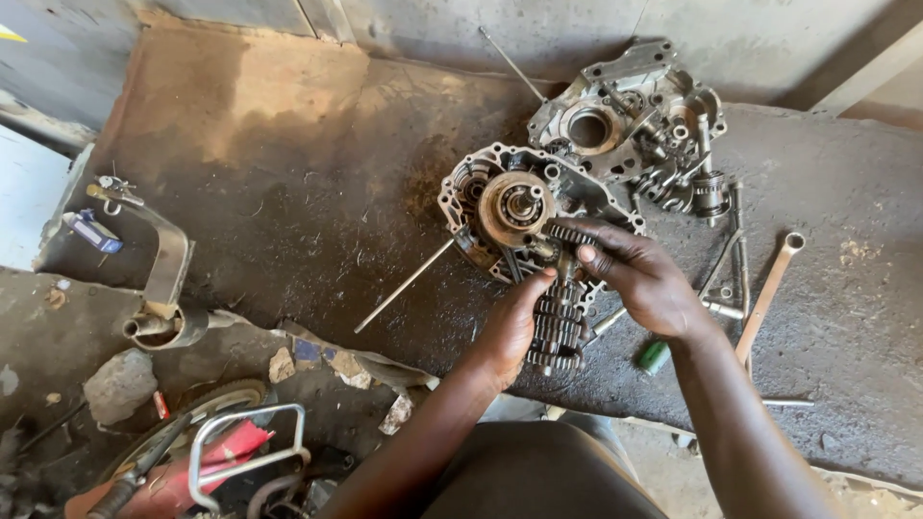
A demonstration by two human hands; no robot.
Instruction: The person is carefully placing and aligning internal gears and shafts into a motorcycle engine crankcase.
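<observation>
My left hand [510,327] grips the lower part of a greasy stack of gears on a shaft [560,322], held upright over the concrete. My right hand [639,274] closes over the upper end of the same gear stack, fingers touching the top gear [569,235]. Just behind the hands lies an open engine crankcase half [510,202] with a round rusty bearing in it. A second crankcase half [625,120] with more gears lies farther back on the right.
A long thin rod [404,285] lies left of the crankcase. A ring spanner [769,288] and a green-handled tool [654,358] lie to the right. An exhaust pipe [163,288], stones and part of a motorbike rack [245,442] sit at lower left.
</observation>
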